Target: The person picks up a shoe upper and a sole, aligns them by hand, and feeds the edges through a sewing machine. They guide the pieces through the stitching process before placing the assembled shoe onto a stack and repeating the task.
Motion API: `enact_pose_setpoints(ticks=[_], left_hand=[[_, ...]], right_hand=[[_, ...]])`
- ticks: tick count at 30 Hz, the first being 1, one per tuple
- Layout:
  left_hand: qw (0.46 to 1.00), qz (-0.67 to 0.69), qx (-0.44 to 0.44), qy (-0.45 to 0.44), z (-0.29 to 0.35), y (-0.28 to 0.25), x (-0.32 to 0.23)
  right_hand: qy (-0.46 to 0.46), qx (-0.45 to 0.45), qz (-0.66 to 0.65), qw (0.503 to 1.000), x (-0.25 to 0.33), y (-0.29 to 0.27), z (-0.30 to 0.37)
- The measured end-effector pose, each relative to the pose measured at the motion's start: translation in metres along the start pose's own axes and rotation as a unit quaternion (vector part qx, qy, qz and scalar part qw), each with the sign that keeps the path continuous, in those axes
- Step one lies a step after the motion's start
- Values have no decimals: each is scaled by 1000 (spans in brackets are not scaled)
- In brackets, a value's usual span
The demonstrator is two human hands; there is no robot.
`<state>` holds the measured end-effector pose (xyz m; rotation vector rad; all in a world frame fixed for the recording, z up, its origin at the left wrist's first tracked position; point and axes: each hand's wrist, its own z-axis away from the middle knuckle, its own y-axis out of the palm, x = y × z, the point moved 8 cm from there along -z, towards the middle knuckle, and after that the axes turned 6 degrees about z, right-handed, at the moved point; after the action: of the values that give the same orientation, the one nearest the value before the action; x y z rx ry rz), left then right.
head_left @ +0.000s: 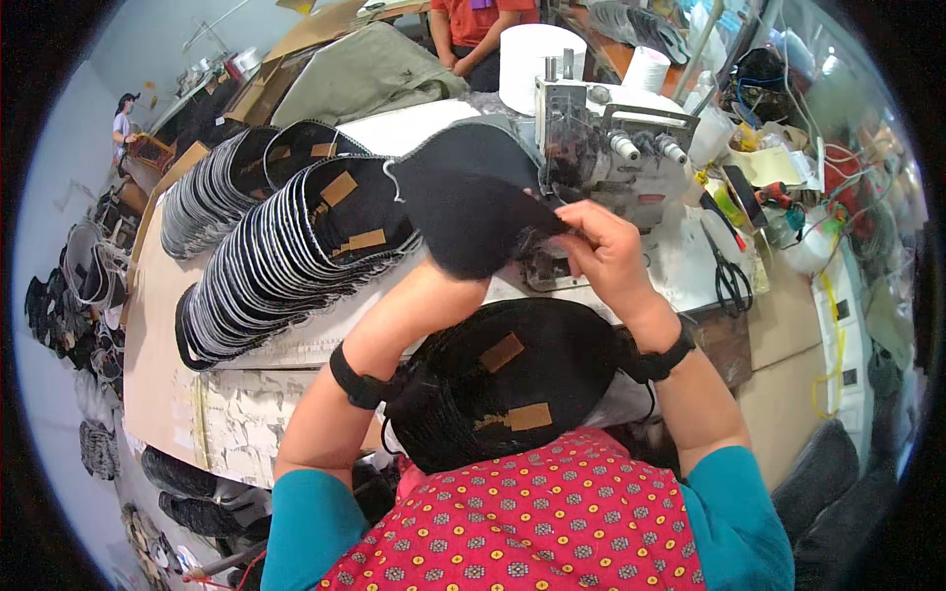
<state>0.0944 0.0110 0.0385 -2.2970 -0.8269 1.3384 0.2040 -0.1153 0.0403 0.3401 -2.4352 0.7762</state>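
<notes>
A curved black fabric piece (463,212) is raised in front of the sewing machine (626,163), with a light stitched edge along its top and a loose white thread end at its left. My right hand (606,246) pinches the piece's right tip between thumb and fingers. Under the piece goes my left hand (455,283); its fingers are almost wholly hidden, so their grip does not show. Against my lap lies a stack of black pieces (453,374) with tan patches. To the left, long rows of white-edged black pieces (286,266) stand nested on the table.
Black scissors (731,284) lie right of the machine. Behind it stand a large white thread cone (537,64) and a smaller cone (645,71). Tools and tangled wires crowd the right side. Across the table sits a person in a red shirt (483,25).
</notes>
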Motion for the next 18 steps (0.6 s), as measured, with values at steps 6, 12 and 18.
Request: enact_pose_setpoints(ticks=[6,12,18], left_hand=[[963,192,-7,-191,7,-10,25],[924,-311,-212,64,-18,-45,-30],[964,48,-98,-242,-35,-25,45]], right_hand=[[98,85,-85,988,20,-7,5],[3,55,39,998,13,13,-2],[186,59,-84,977,-19,28,10]])
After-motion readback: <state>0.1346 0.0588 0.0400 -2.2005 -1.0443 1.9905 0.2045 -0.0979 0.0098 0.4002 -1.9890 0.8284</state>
